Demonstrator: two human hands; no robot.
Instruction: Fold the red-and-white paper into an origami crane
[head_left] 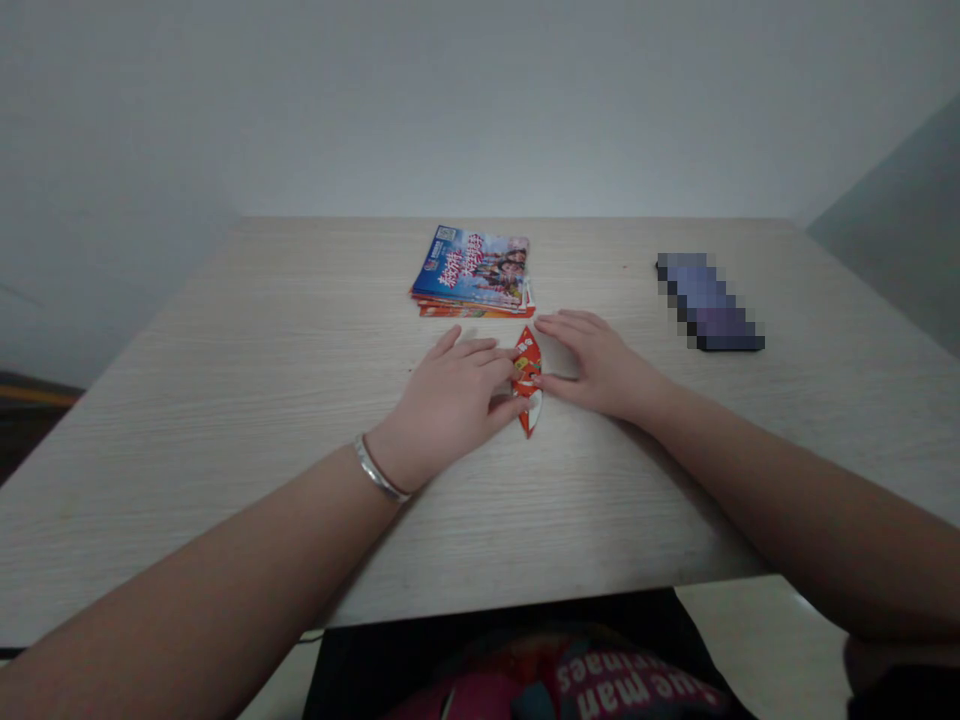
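A small folded piece of red printed paper, pointed at both ends, lies on the pale wooden table. My left hand rests flat beside it on the left, fingers stretched and fingertips pressing its left edge. A silver bracelet circles that wrist. My right hand lies flat on the right side, fingers extended, thumb tip touching the paper's right edge. Neither hand grips anything.
A stack of colourful printed sheets lies just beyond the hands. A dark, pixelated oblong object sits at the right. The table's near edge runs just above my lap. A plain wall stands behind.
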